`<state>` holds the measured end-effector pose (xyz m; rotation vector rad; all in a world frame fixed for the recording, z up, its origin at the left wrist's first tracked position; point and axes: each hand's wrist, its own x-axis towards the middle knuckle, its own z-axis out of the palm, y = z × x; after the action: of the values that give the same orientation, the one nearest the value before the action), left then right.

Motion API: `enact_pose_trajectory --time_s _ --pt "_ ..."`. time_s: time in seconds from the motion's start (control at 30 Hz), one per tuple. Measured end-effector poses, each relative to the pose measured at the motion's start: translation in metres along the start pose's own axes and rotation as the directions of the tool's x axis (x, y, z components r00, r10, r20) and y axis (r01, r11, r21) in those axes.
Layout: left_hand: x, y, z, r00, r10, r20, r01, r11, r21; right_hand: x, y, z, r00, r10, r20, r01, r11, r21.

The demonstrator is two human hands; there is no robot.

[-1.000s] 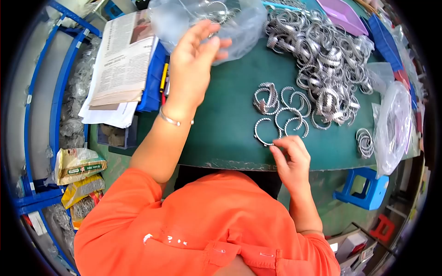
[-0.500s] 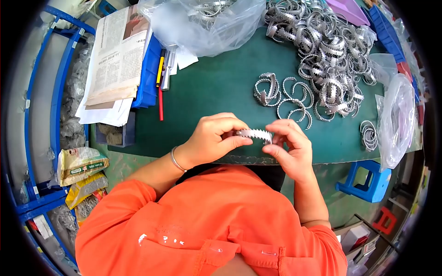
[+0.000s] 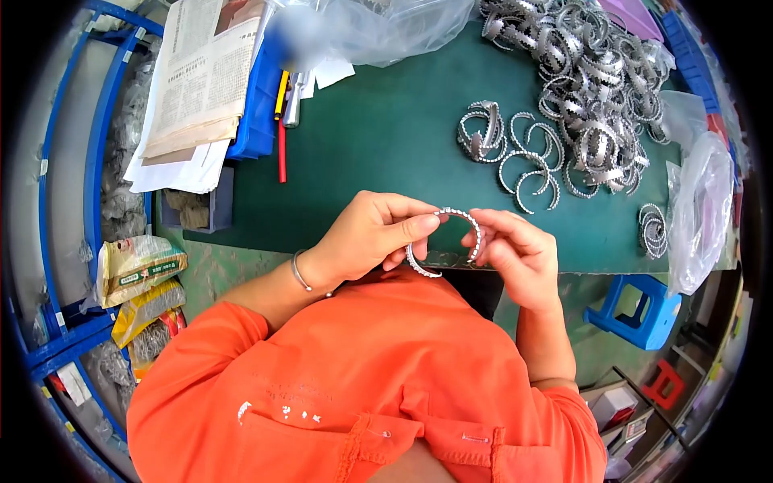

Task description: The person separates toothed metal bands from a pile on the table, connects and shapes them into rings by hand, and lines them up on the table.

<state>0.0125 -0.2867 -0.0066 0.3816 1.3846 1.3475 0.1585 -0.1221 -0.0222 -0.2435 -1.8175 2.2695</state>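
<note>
My left hand [image 3: 382,232] pinches an open, C-shaped metal ring with a toothed edge [image 3: 461,213] between thumb and fingers, just over the table's front edge. My right hand [image 3: 517,251] closes its fingertips on the ring's right side. The ring stands with its round opening facing me, its lower end near the orange shirt. Beyond my right hand lie several loose toothed rings [image 3: 527,179] and a small bunch of them [image 3: 477,145]. Behind these is a large heap of the same rings [image 3: 592,121].
A nested set of rings [image 3: 652,231] lies at the right beside a clear plastic bag [image 3: 702,213]. Newspaper [image 3: 197,88] tops a blue bin [image 3: 259,121] at left, near a red pen [image 3: 282,153]. A blue stool [image 3: 636,314] stands below the table.
The toothed ring has been turned from edge-on to show its round opening. The view has shifted slightly, while both hands stay close together on the ring.
</note>
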Motion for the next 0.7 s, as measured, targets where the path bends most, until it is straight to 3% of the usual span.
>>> enact_pose_trajectory --time_s 0.07,0.17,0.4,0.7 --pt "-0.0005 -0.0004 0.0008 1.000 -0.014 0.009 0.014 1.000 -0.010 -0.0019 0.0042 0.0012 0.998 0.024 -0.063 -0.019 0.996 0.089" --pt "-0.0019 -0.0003 0.0017 1.000 -0.021 0.017 0.021 1.000 -0.020 0.0008 0.0044 -0.0025 0.994 0.022 -0.108 -0.014 0.997 0.082" --pt "-0.0028 -0.0033 0.0039 1.000 0.026 -0.018 -0.025 1.000 0.016 -0.0026 -0.0015 0.0045 0.990 0.141 -0.029 -0.139 0.987 0.077" --pt "-0.0036 0.0013 0.0059 0.996 0.085 -0.002 -0.084 0.992 0.092 -0.0056 0.0061 0.0021 0.987 0.158 0.000 -0.155 0.971 0.180"
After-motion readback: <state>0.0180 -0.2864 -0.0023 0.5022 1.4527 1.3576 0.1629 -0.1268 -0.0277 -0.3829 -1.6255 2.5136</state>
